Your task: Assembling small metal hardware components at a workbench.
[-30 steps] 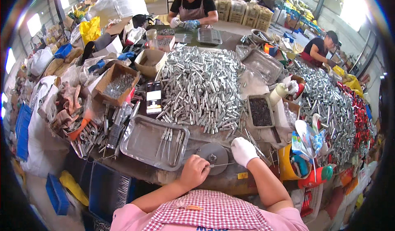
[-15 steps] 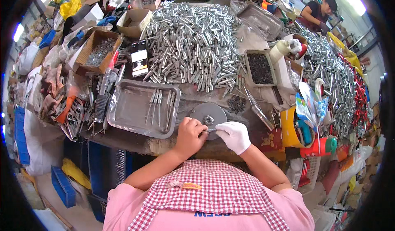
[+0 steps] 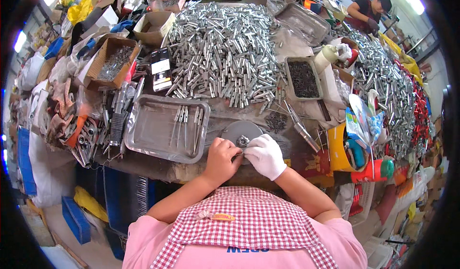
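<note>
My bare left hand [image 3: 222, 160] and my white-gloved right hand [image 3: 265, 157] meet at the table's front edge, fingertips pinched together. A small metal part is held between them, mostly hidden by the fingers. Just beyond them lies a round grey disc [image 3: 234, 128] with a little cluster of small metal pieces [image 3: 243, 140] at its middle. My right hand covers the disc's near right edge. To the left of my left hand is a grey metal tray [image 3: 151, 125] holding several slender metal pieces with long thin shafts [image 3: 179, 120].
A large heap of silvery metal cylinders [image 3: 225, 53] fills the table beyond. Dark small parts lie in a bin [image 3: 303, 79] and a loose pile [image 3: 276, 121]. A phone [image 3: 161, 69], carton [image 3: 114, 61] and yellow container [image 3: 339, 144] flank the work spot. Another person [image 3: 368, 13] works far right.
My gloved right hand has moved slightly left and up, closing over the small metal part that showed between the hands before. My left hand has hardly moved.
</note>
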`<action>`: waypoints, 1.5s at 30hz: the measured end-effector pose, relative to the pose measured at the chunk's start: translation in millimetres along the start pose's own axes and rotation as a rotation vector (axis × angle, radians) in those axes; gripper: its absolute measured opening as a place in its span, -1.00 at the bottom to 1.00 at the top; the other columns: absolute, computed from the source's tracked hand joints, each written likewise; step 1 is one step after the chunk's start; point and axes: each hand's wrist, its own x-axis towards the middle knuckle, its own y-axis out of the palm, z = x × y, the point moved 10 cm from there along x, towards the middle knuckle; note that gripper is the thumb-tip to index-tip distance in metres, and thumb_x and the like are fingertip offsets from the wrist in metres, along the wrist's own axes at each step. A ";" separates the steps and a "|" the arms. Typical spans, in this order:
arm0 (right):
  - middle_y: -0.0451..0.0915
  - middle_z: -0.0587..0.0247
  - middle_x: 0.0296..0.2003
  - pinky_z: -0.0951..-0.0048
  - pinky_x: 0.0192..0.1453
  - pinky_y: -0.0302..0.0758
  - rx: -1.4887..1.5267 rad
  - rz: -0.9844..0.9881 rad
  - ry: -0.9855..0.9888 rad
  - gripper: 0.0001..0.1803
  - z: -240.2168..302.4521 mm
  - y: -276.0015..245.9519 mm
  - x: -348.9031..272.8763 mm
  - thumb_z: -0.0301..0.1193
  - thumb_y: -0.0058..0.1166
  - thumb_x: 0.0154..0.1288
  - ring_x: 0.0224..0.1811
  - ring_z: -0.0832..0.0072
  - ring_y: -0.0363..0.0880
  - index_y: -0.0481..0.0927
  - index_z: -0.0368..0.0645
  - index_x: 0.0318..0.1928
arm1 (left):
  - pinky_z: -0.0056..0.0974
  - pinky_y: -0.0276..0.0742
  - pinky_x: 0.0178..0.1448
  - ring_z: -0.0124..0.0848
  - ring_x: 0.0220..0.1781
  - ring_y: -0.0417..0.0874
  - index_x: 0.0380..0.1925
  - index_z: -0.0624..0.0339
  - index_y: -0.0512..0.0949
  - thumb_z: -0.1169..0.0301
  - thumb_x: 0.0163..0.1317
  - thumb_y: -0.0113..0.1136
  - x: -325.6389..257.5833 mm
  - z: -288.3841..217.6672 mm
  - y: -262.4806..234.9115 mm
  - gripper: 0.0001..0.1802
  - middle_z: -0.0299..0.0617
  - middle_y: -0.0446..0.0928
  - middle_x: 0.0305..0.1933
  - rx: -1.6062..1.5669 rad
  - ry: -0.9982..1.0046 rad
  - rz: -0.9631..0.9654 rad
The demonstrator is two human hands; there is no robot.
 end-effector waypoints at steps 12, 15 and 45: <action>0.60 0.33 -0.38 0.24 -0.11 0.51 -0.016 0.091 0.050 -0.96 -6.8 8.5 -0.4 -0.41 0.24 -0.02 -0.22 0.23 0.55 0.66 -0.04 -0.48 | -0.11 0.42 -0.07 -0.15 -0.20 0.47 -0.42 0.12 0.67 0.45 -0.10 0.41 2.1 -4.8 -1.9 -0.83 -0.20 0.52 -0.36 -0.005 0.011 -0.005; 0.59 0.30 -0.35 0.22 -0.10 0.51 -0.157 0.267 0.117 -0.93 -7.1 15.8 8.4 -0.35 0.23 0.00 -0.18 0.22 0.53 0.66 -0.03 -0.48 | -0.11 0.42 -0.07 -0.15 -0.21 0.47 -0.43 0.13 0.67 0.45 -0.10 0.41 2.1 -5.7 -2.2 -0.83 -0.21 0.52 -0.37 -0.009 0.019 -0.008; 0.60 0.14 -0.40 0.26 -0.21 0.53 0.307 -0.124 0.410 -0.92 -3.8 -9.9 -16.0 -0.48 0.20 0.15 -0.31 0.16 0.62 0.69 -0.16 -0.32 | -0.33 0.64 -0.19 -0.41 -0.29 0.67 -0.01 0.30 0.50 0.55 0.28 0.28 -21.5 42.7 14.5 -0.71 -0.03 0.66 -0.17 -1.282 -0.778 -0.099</action>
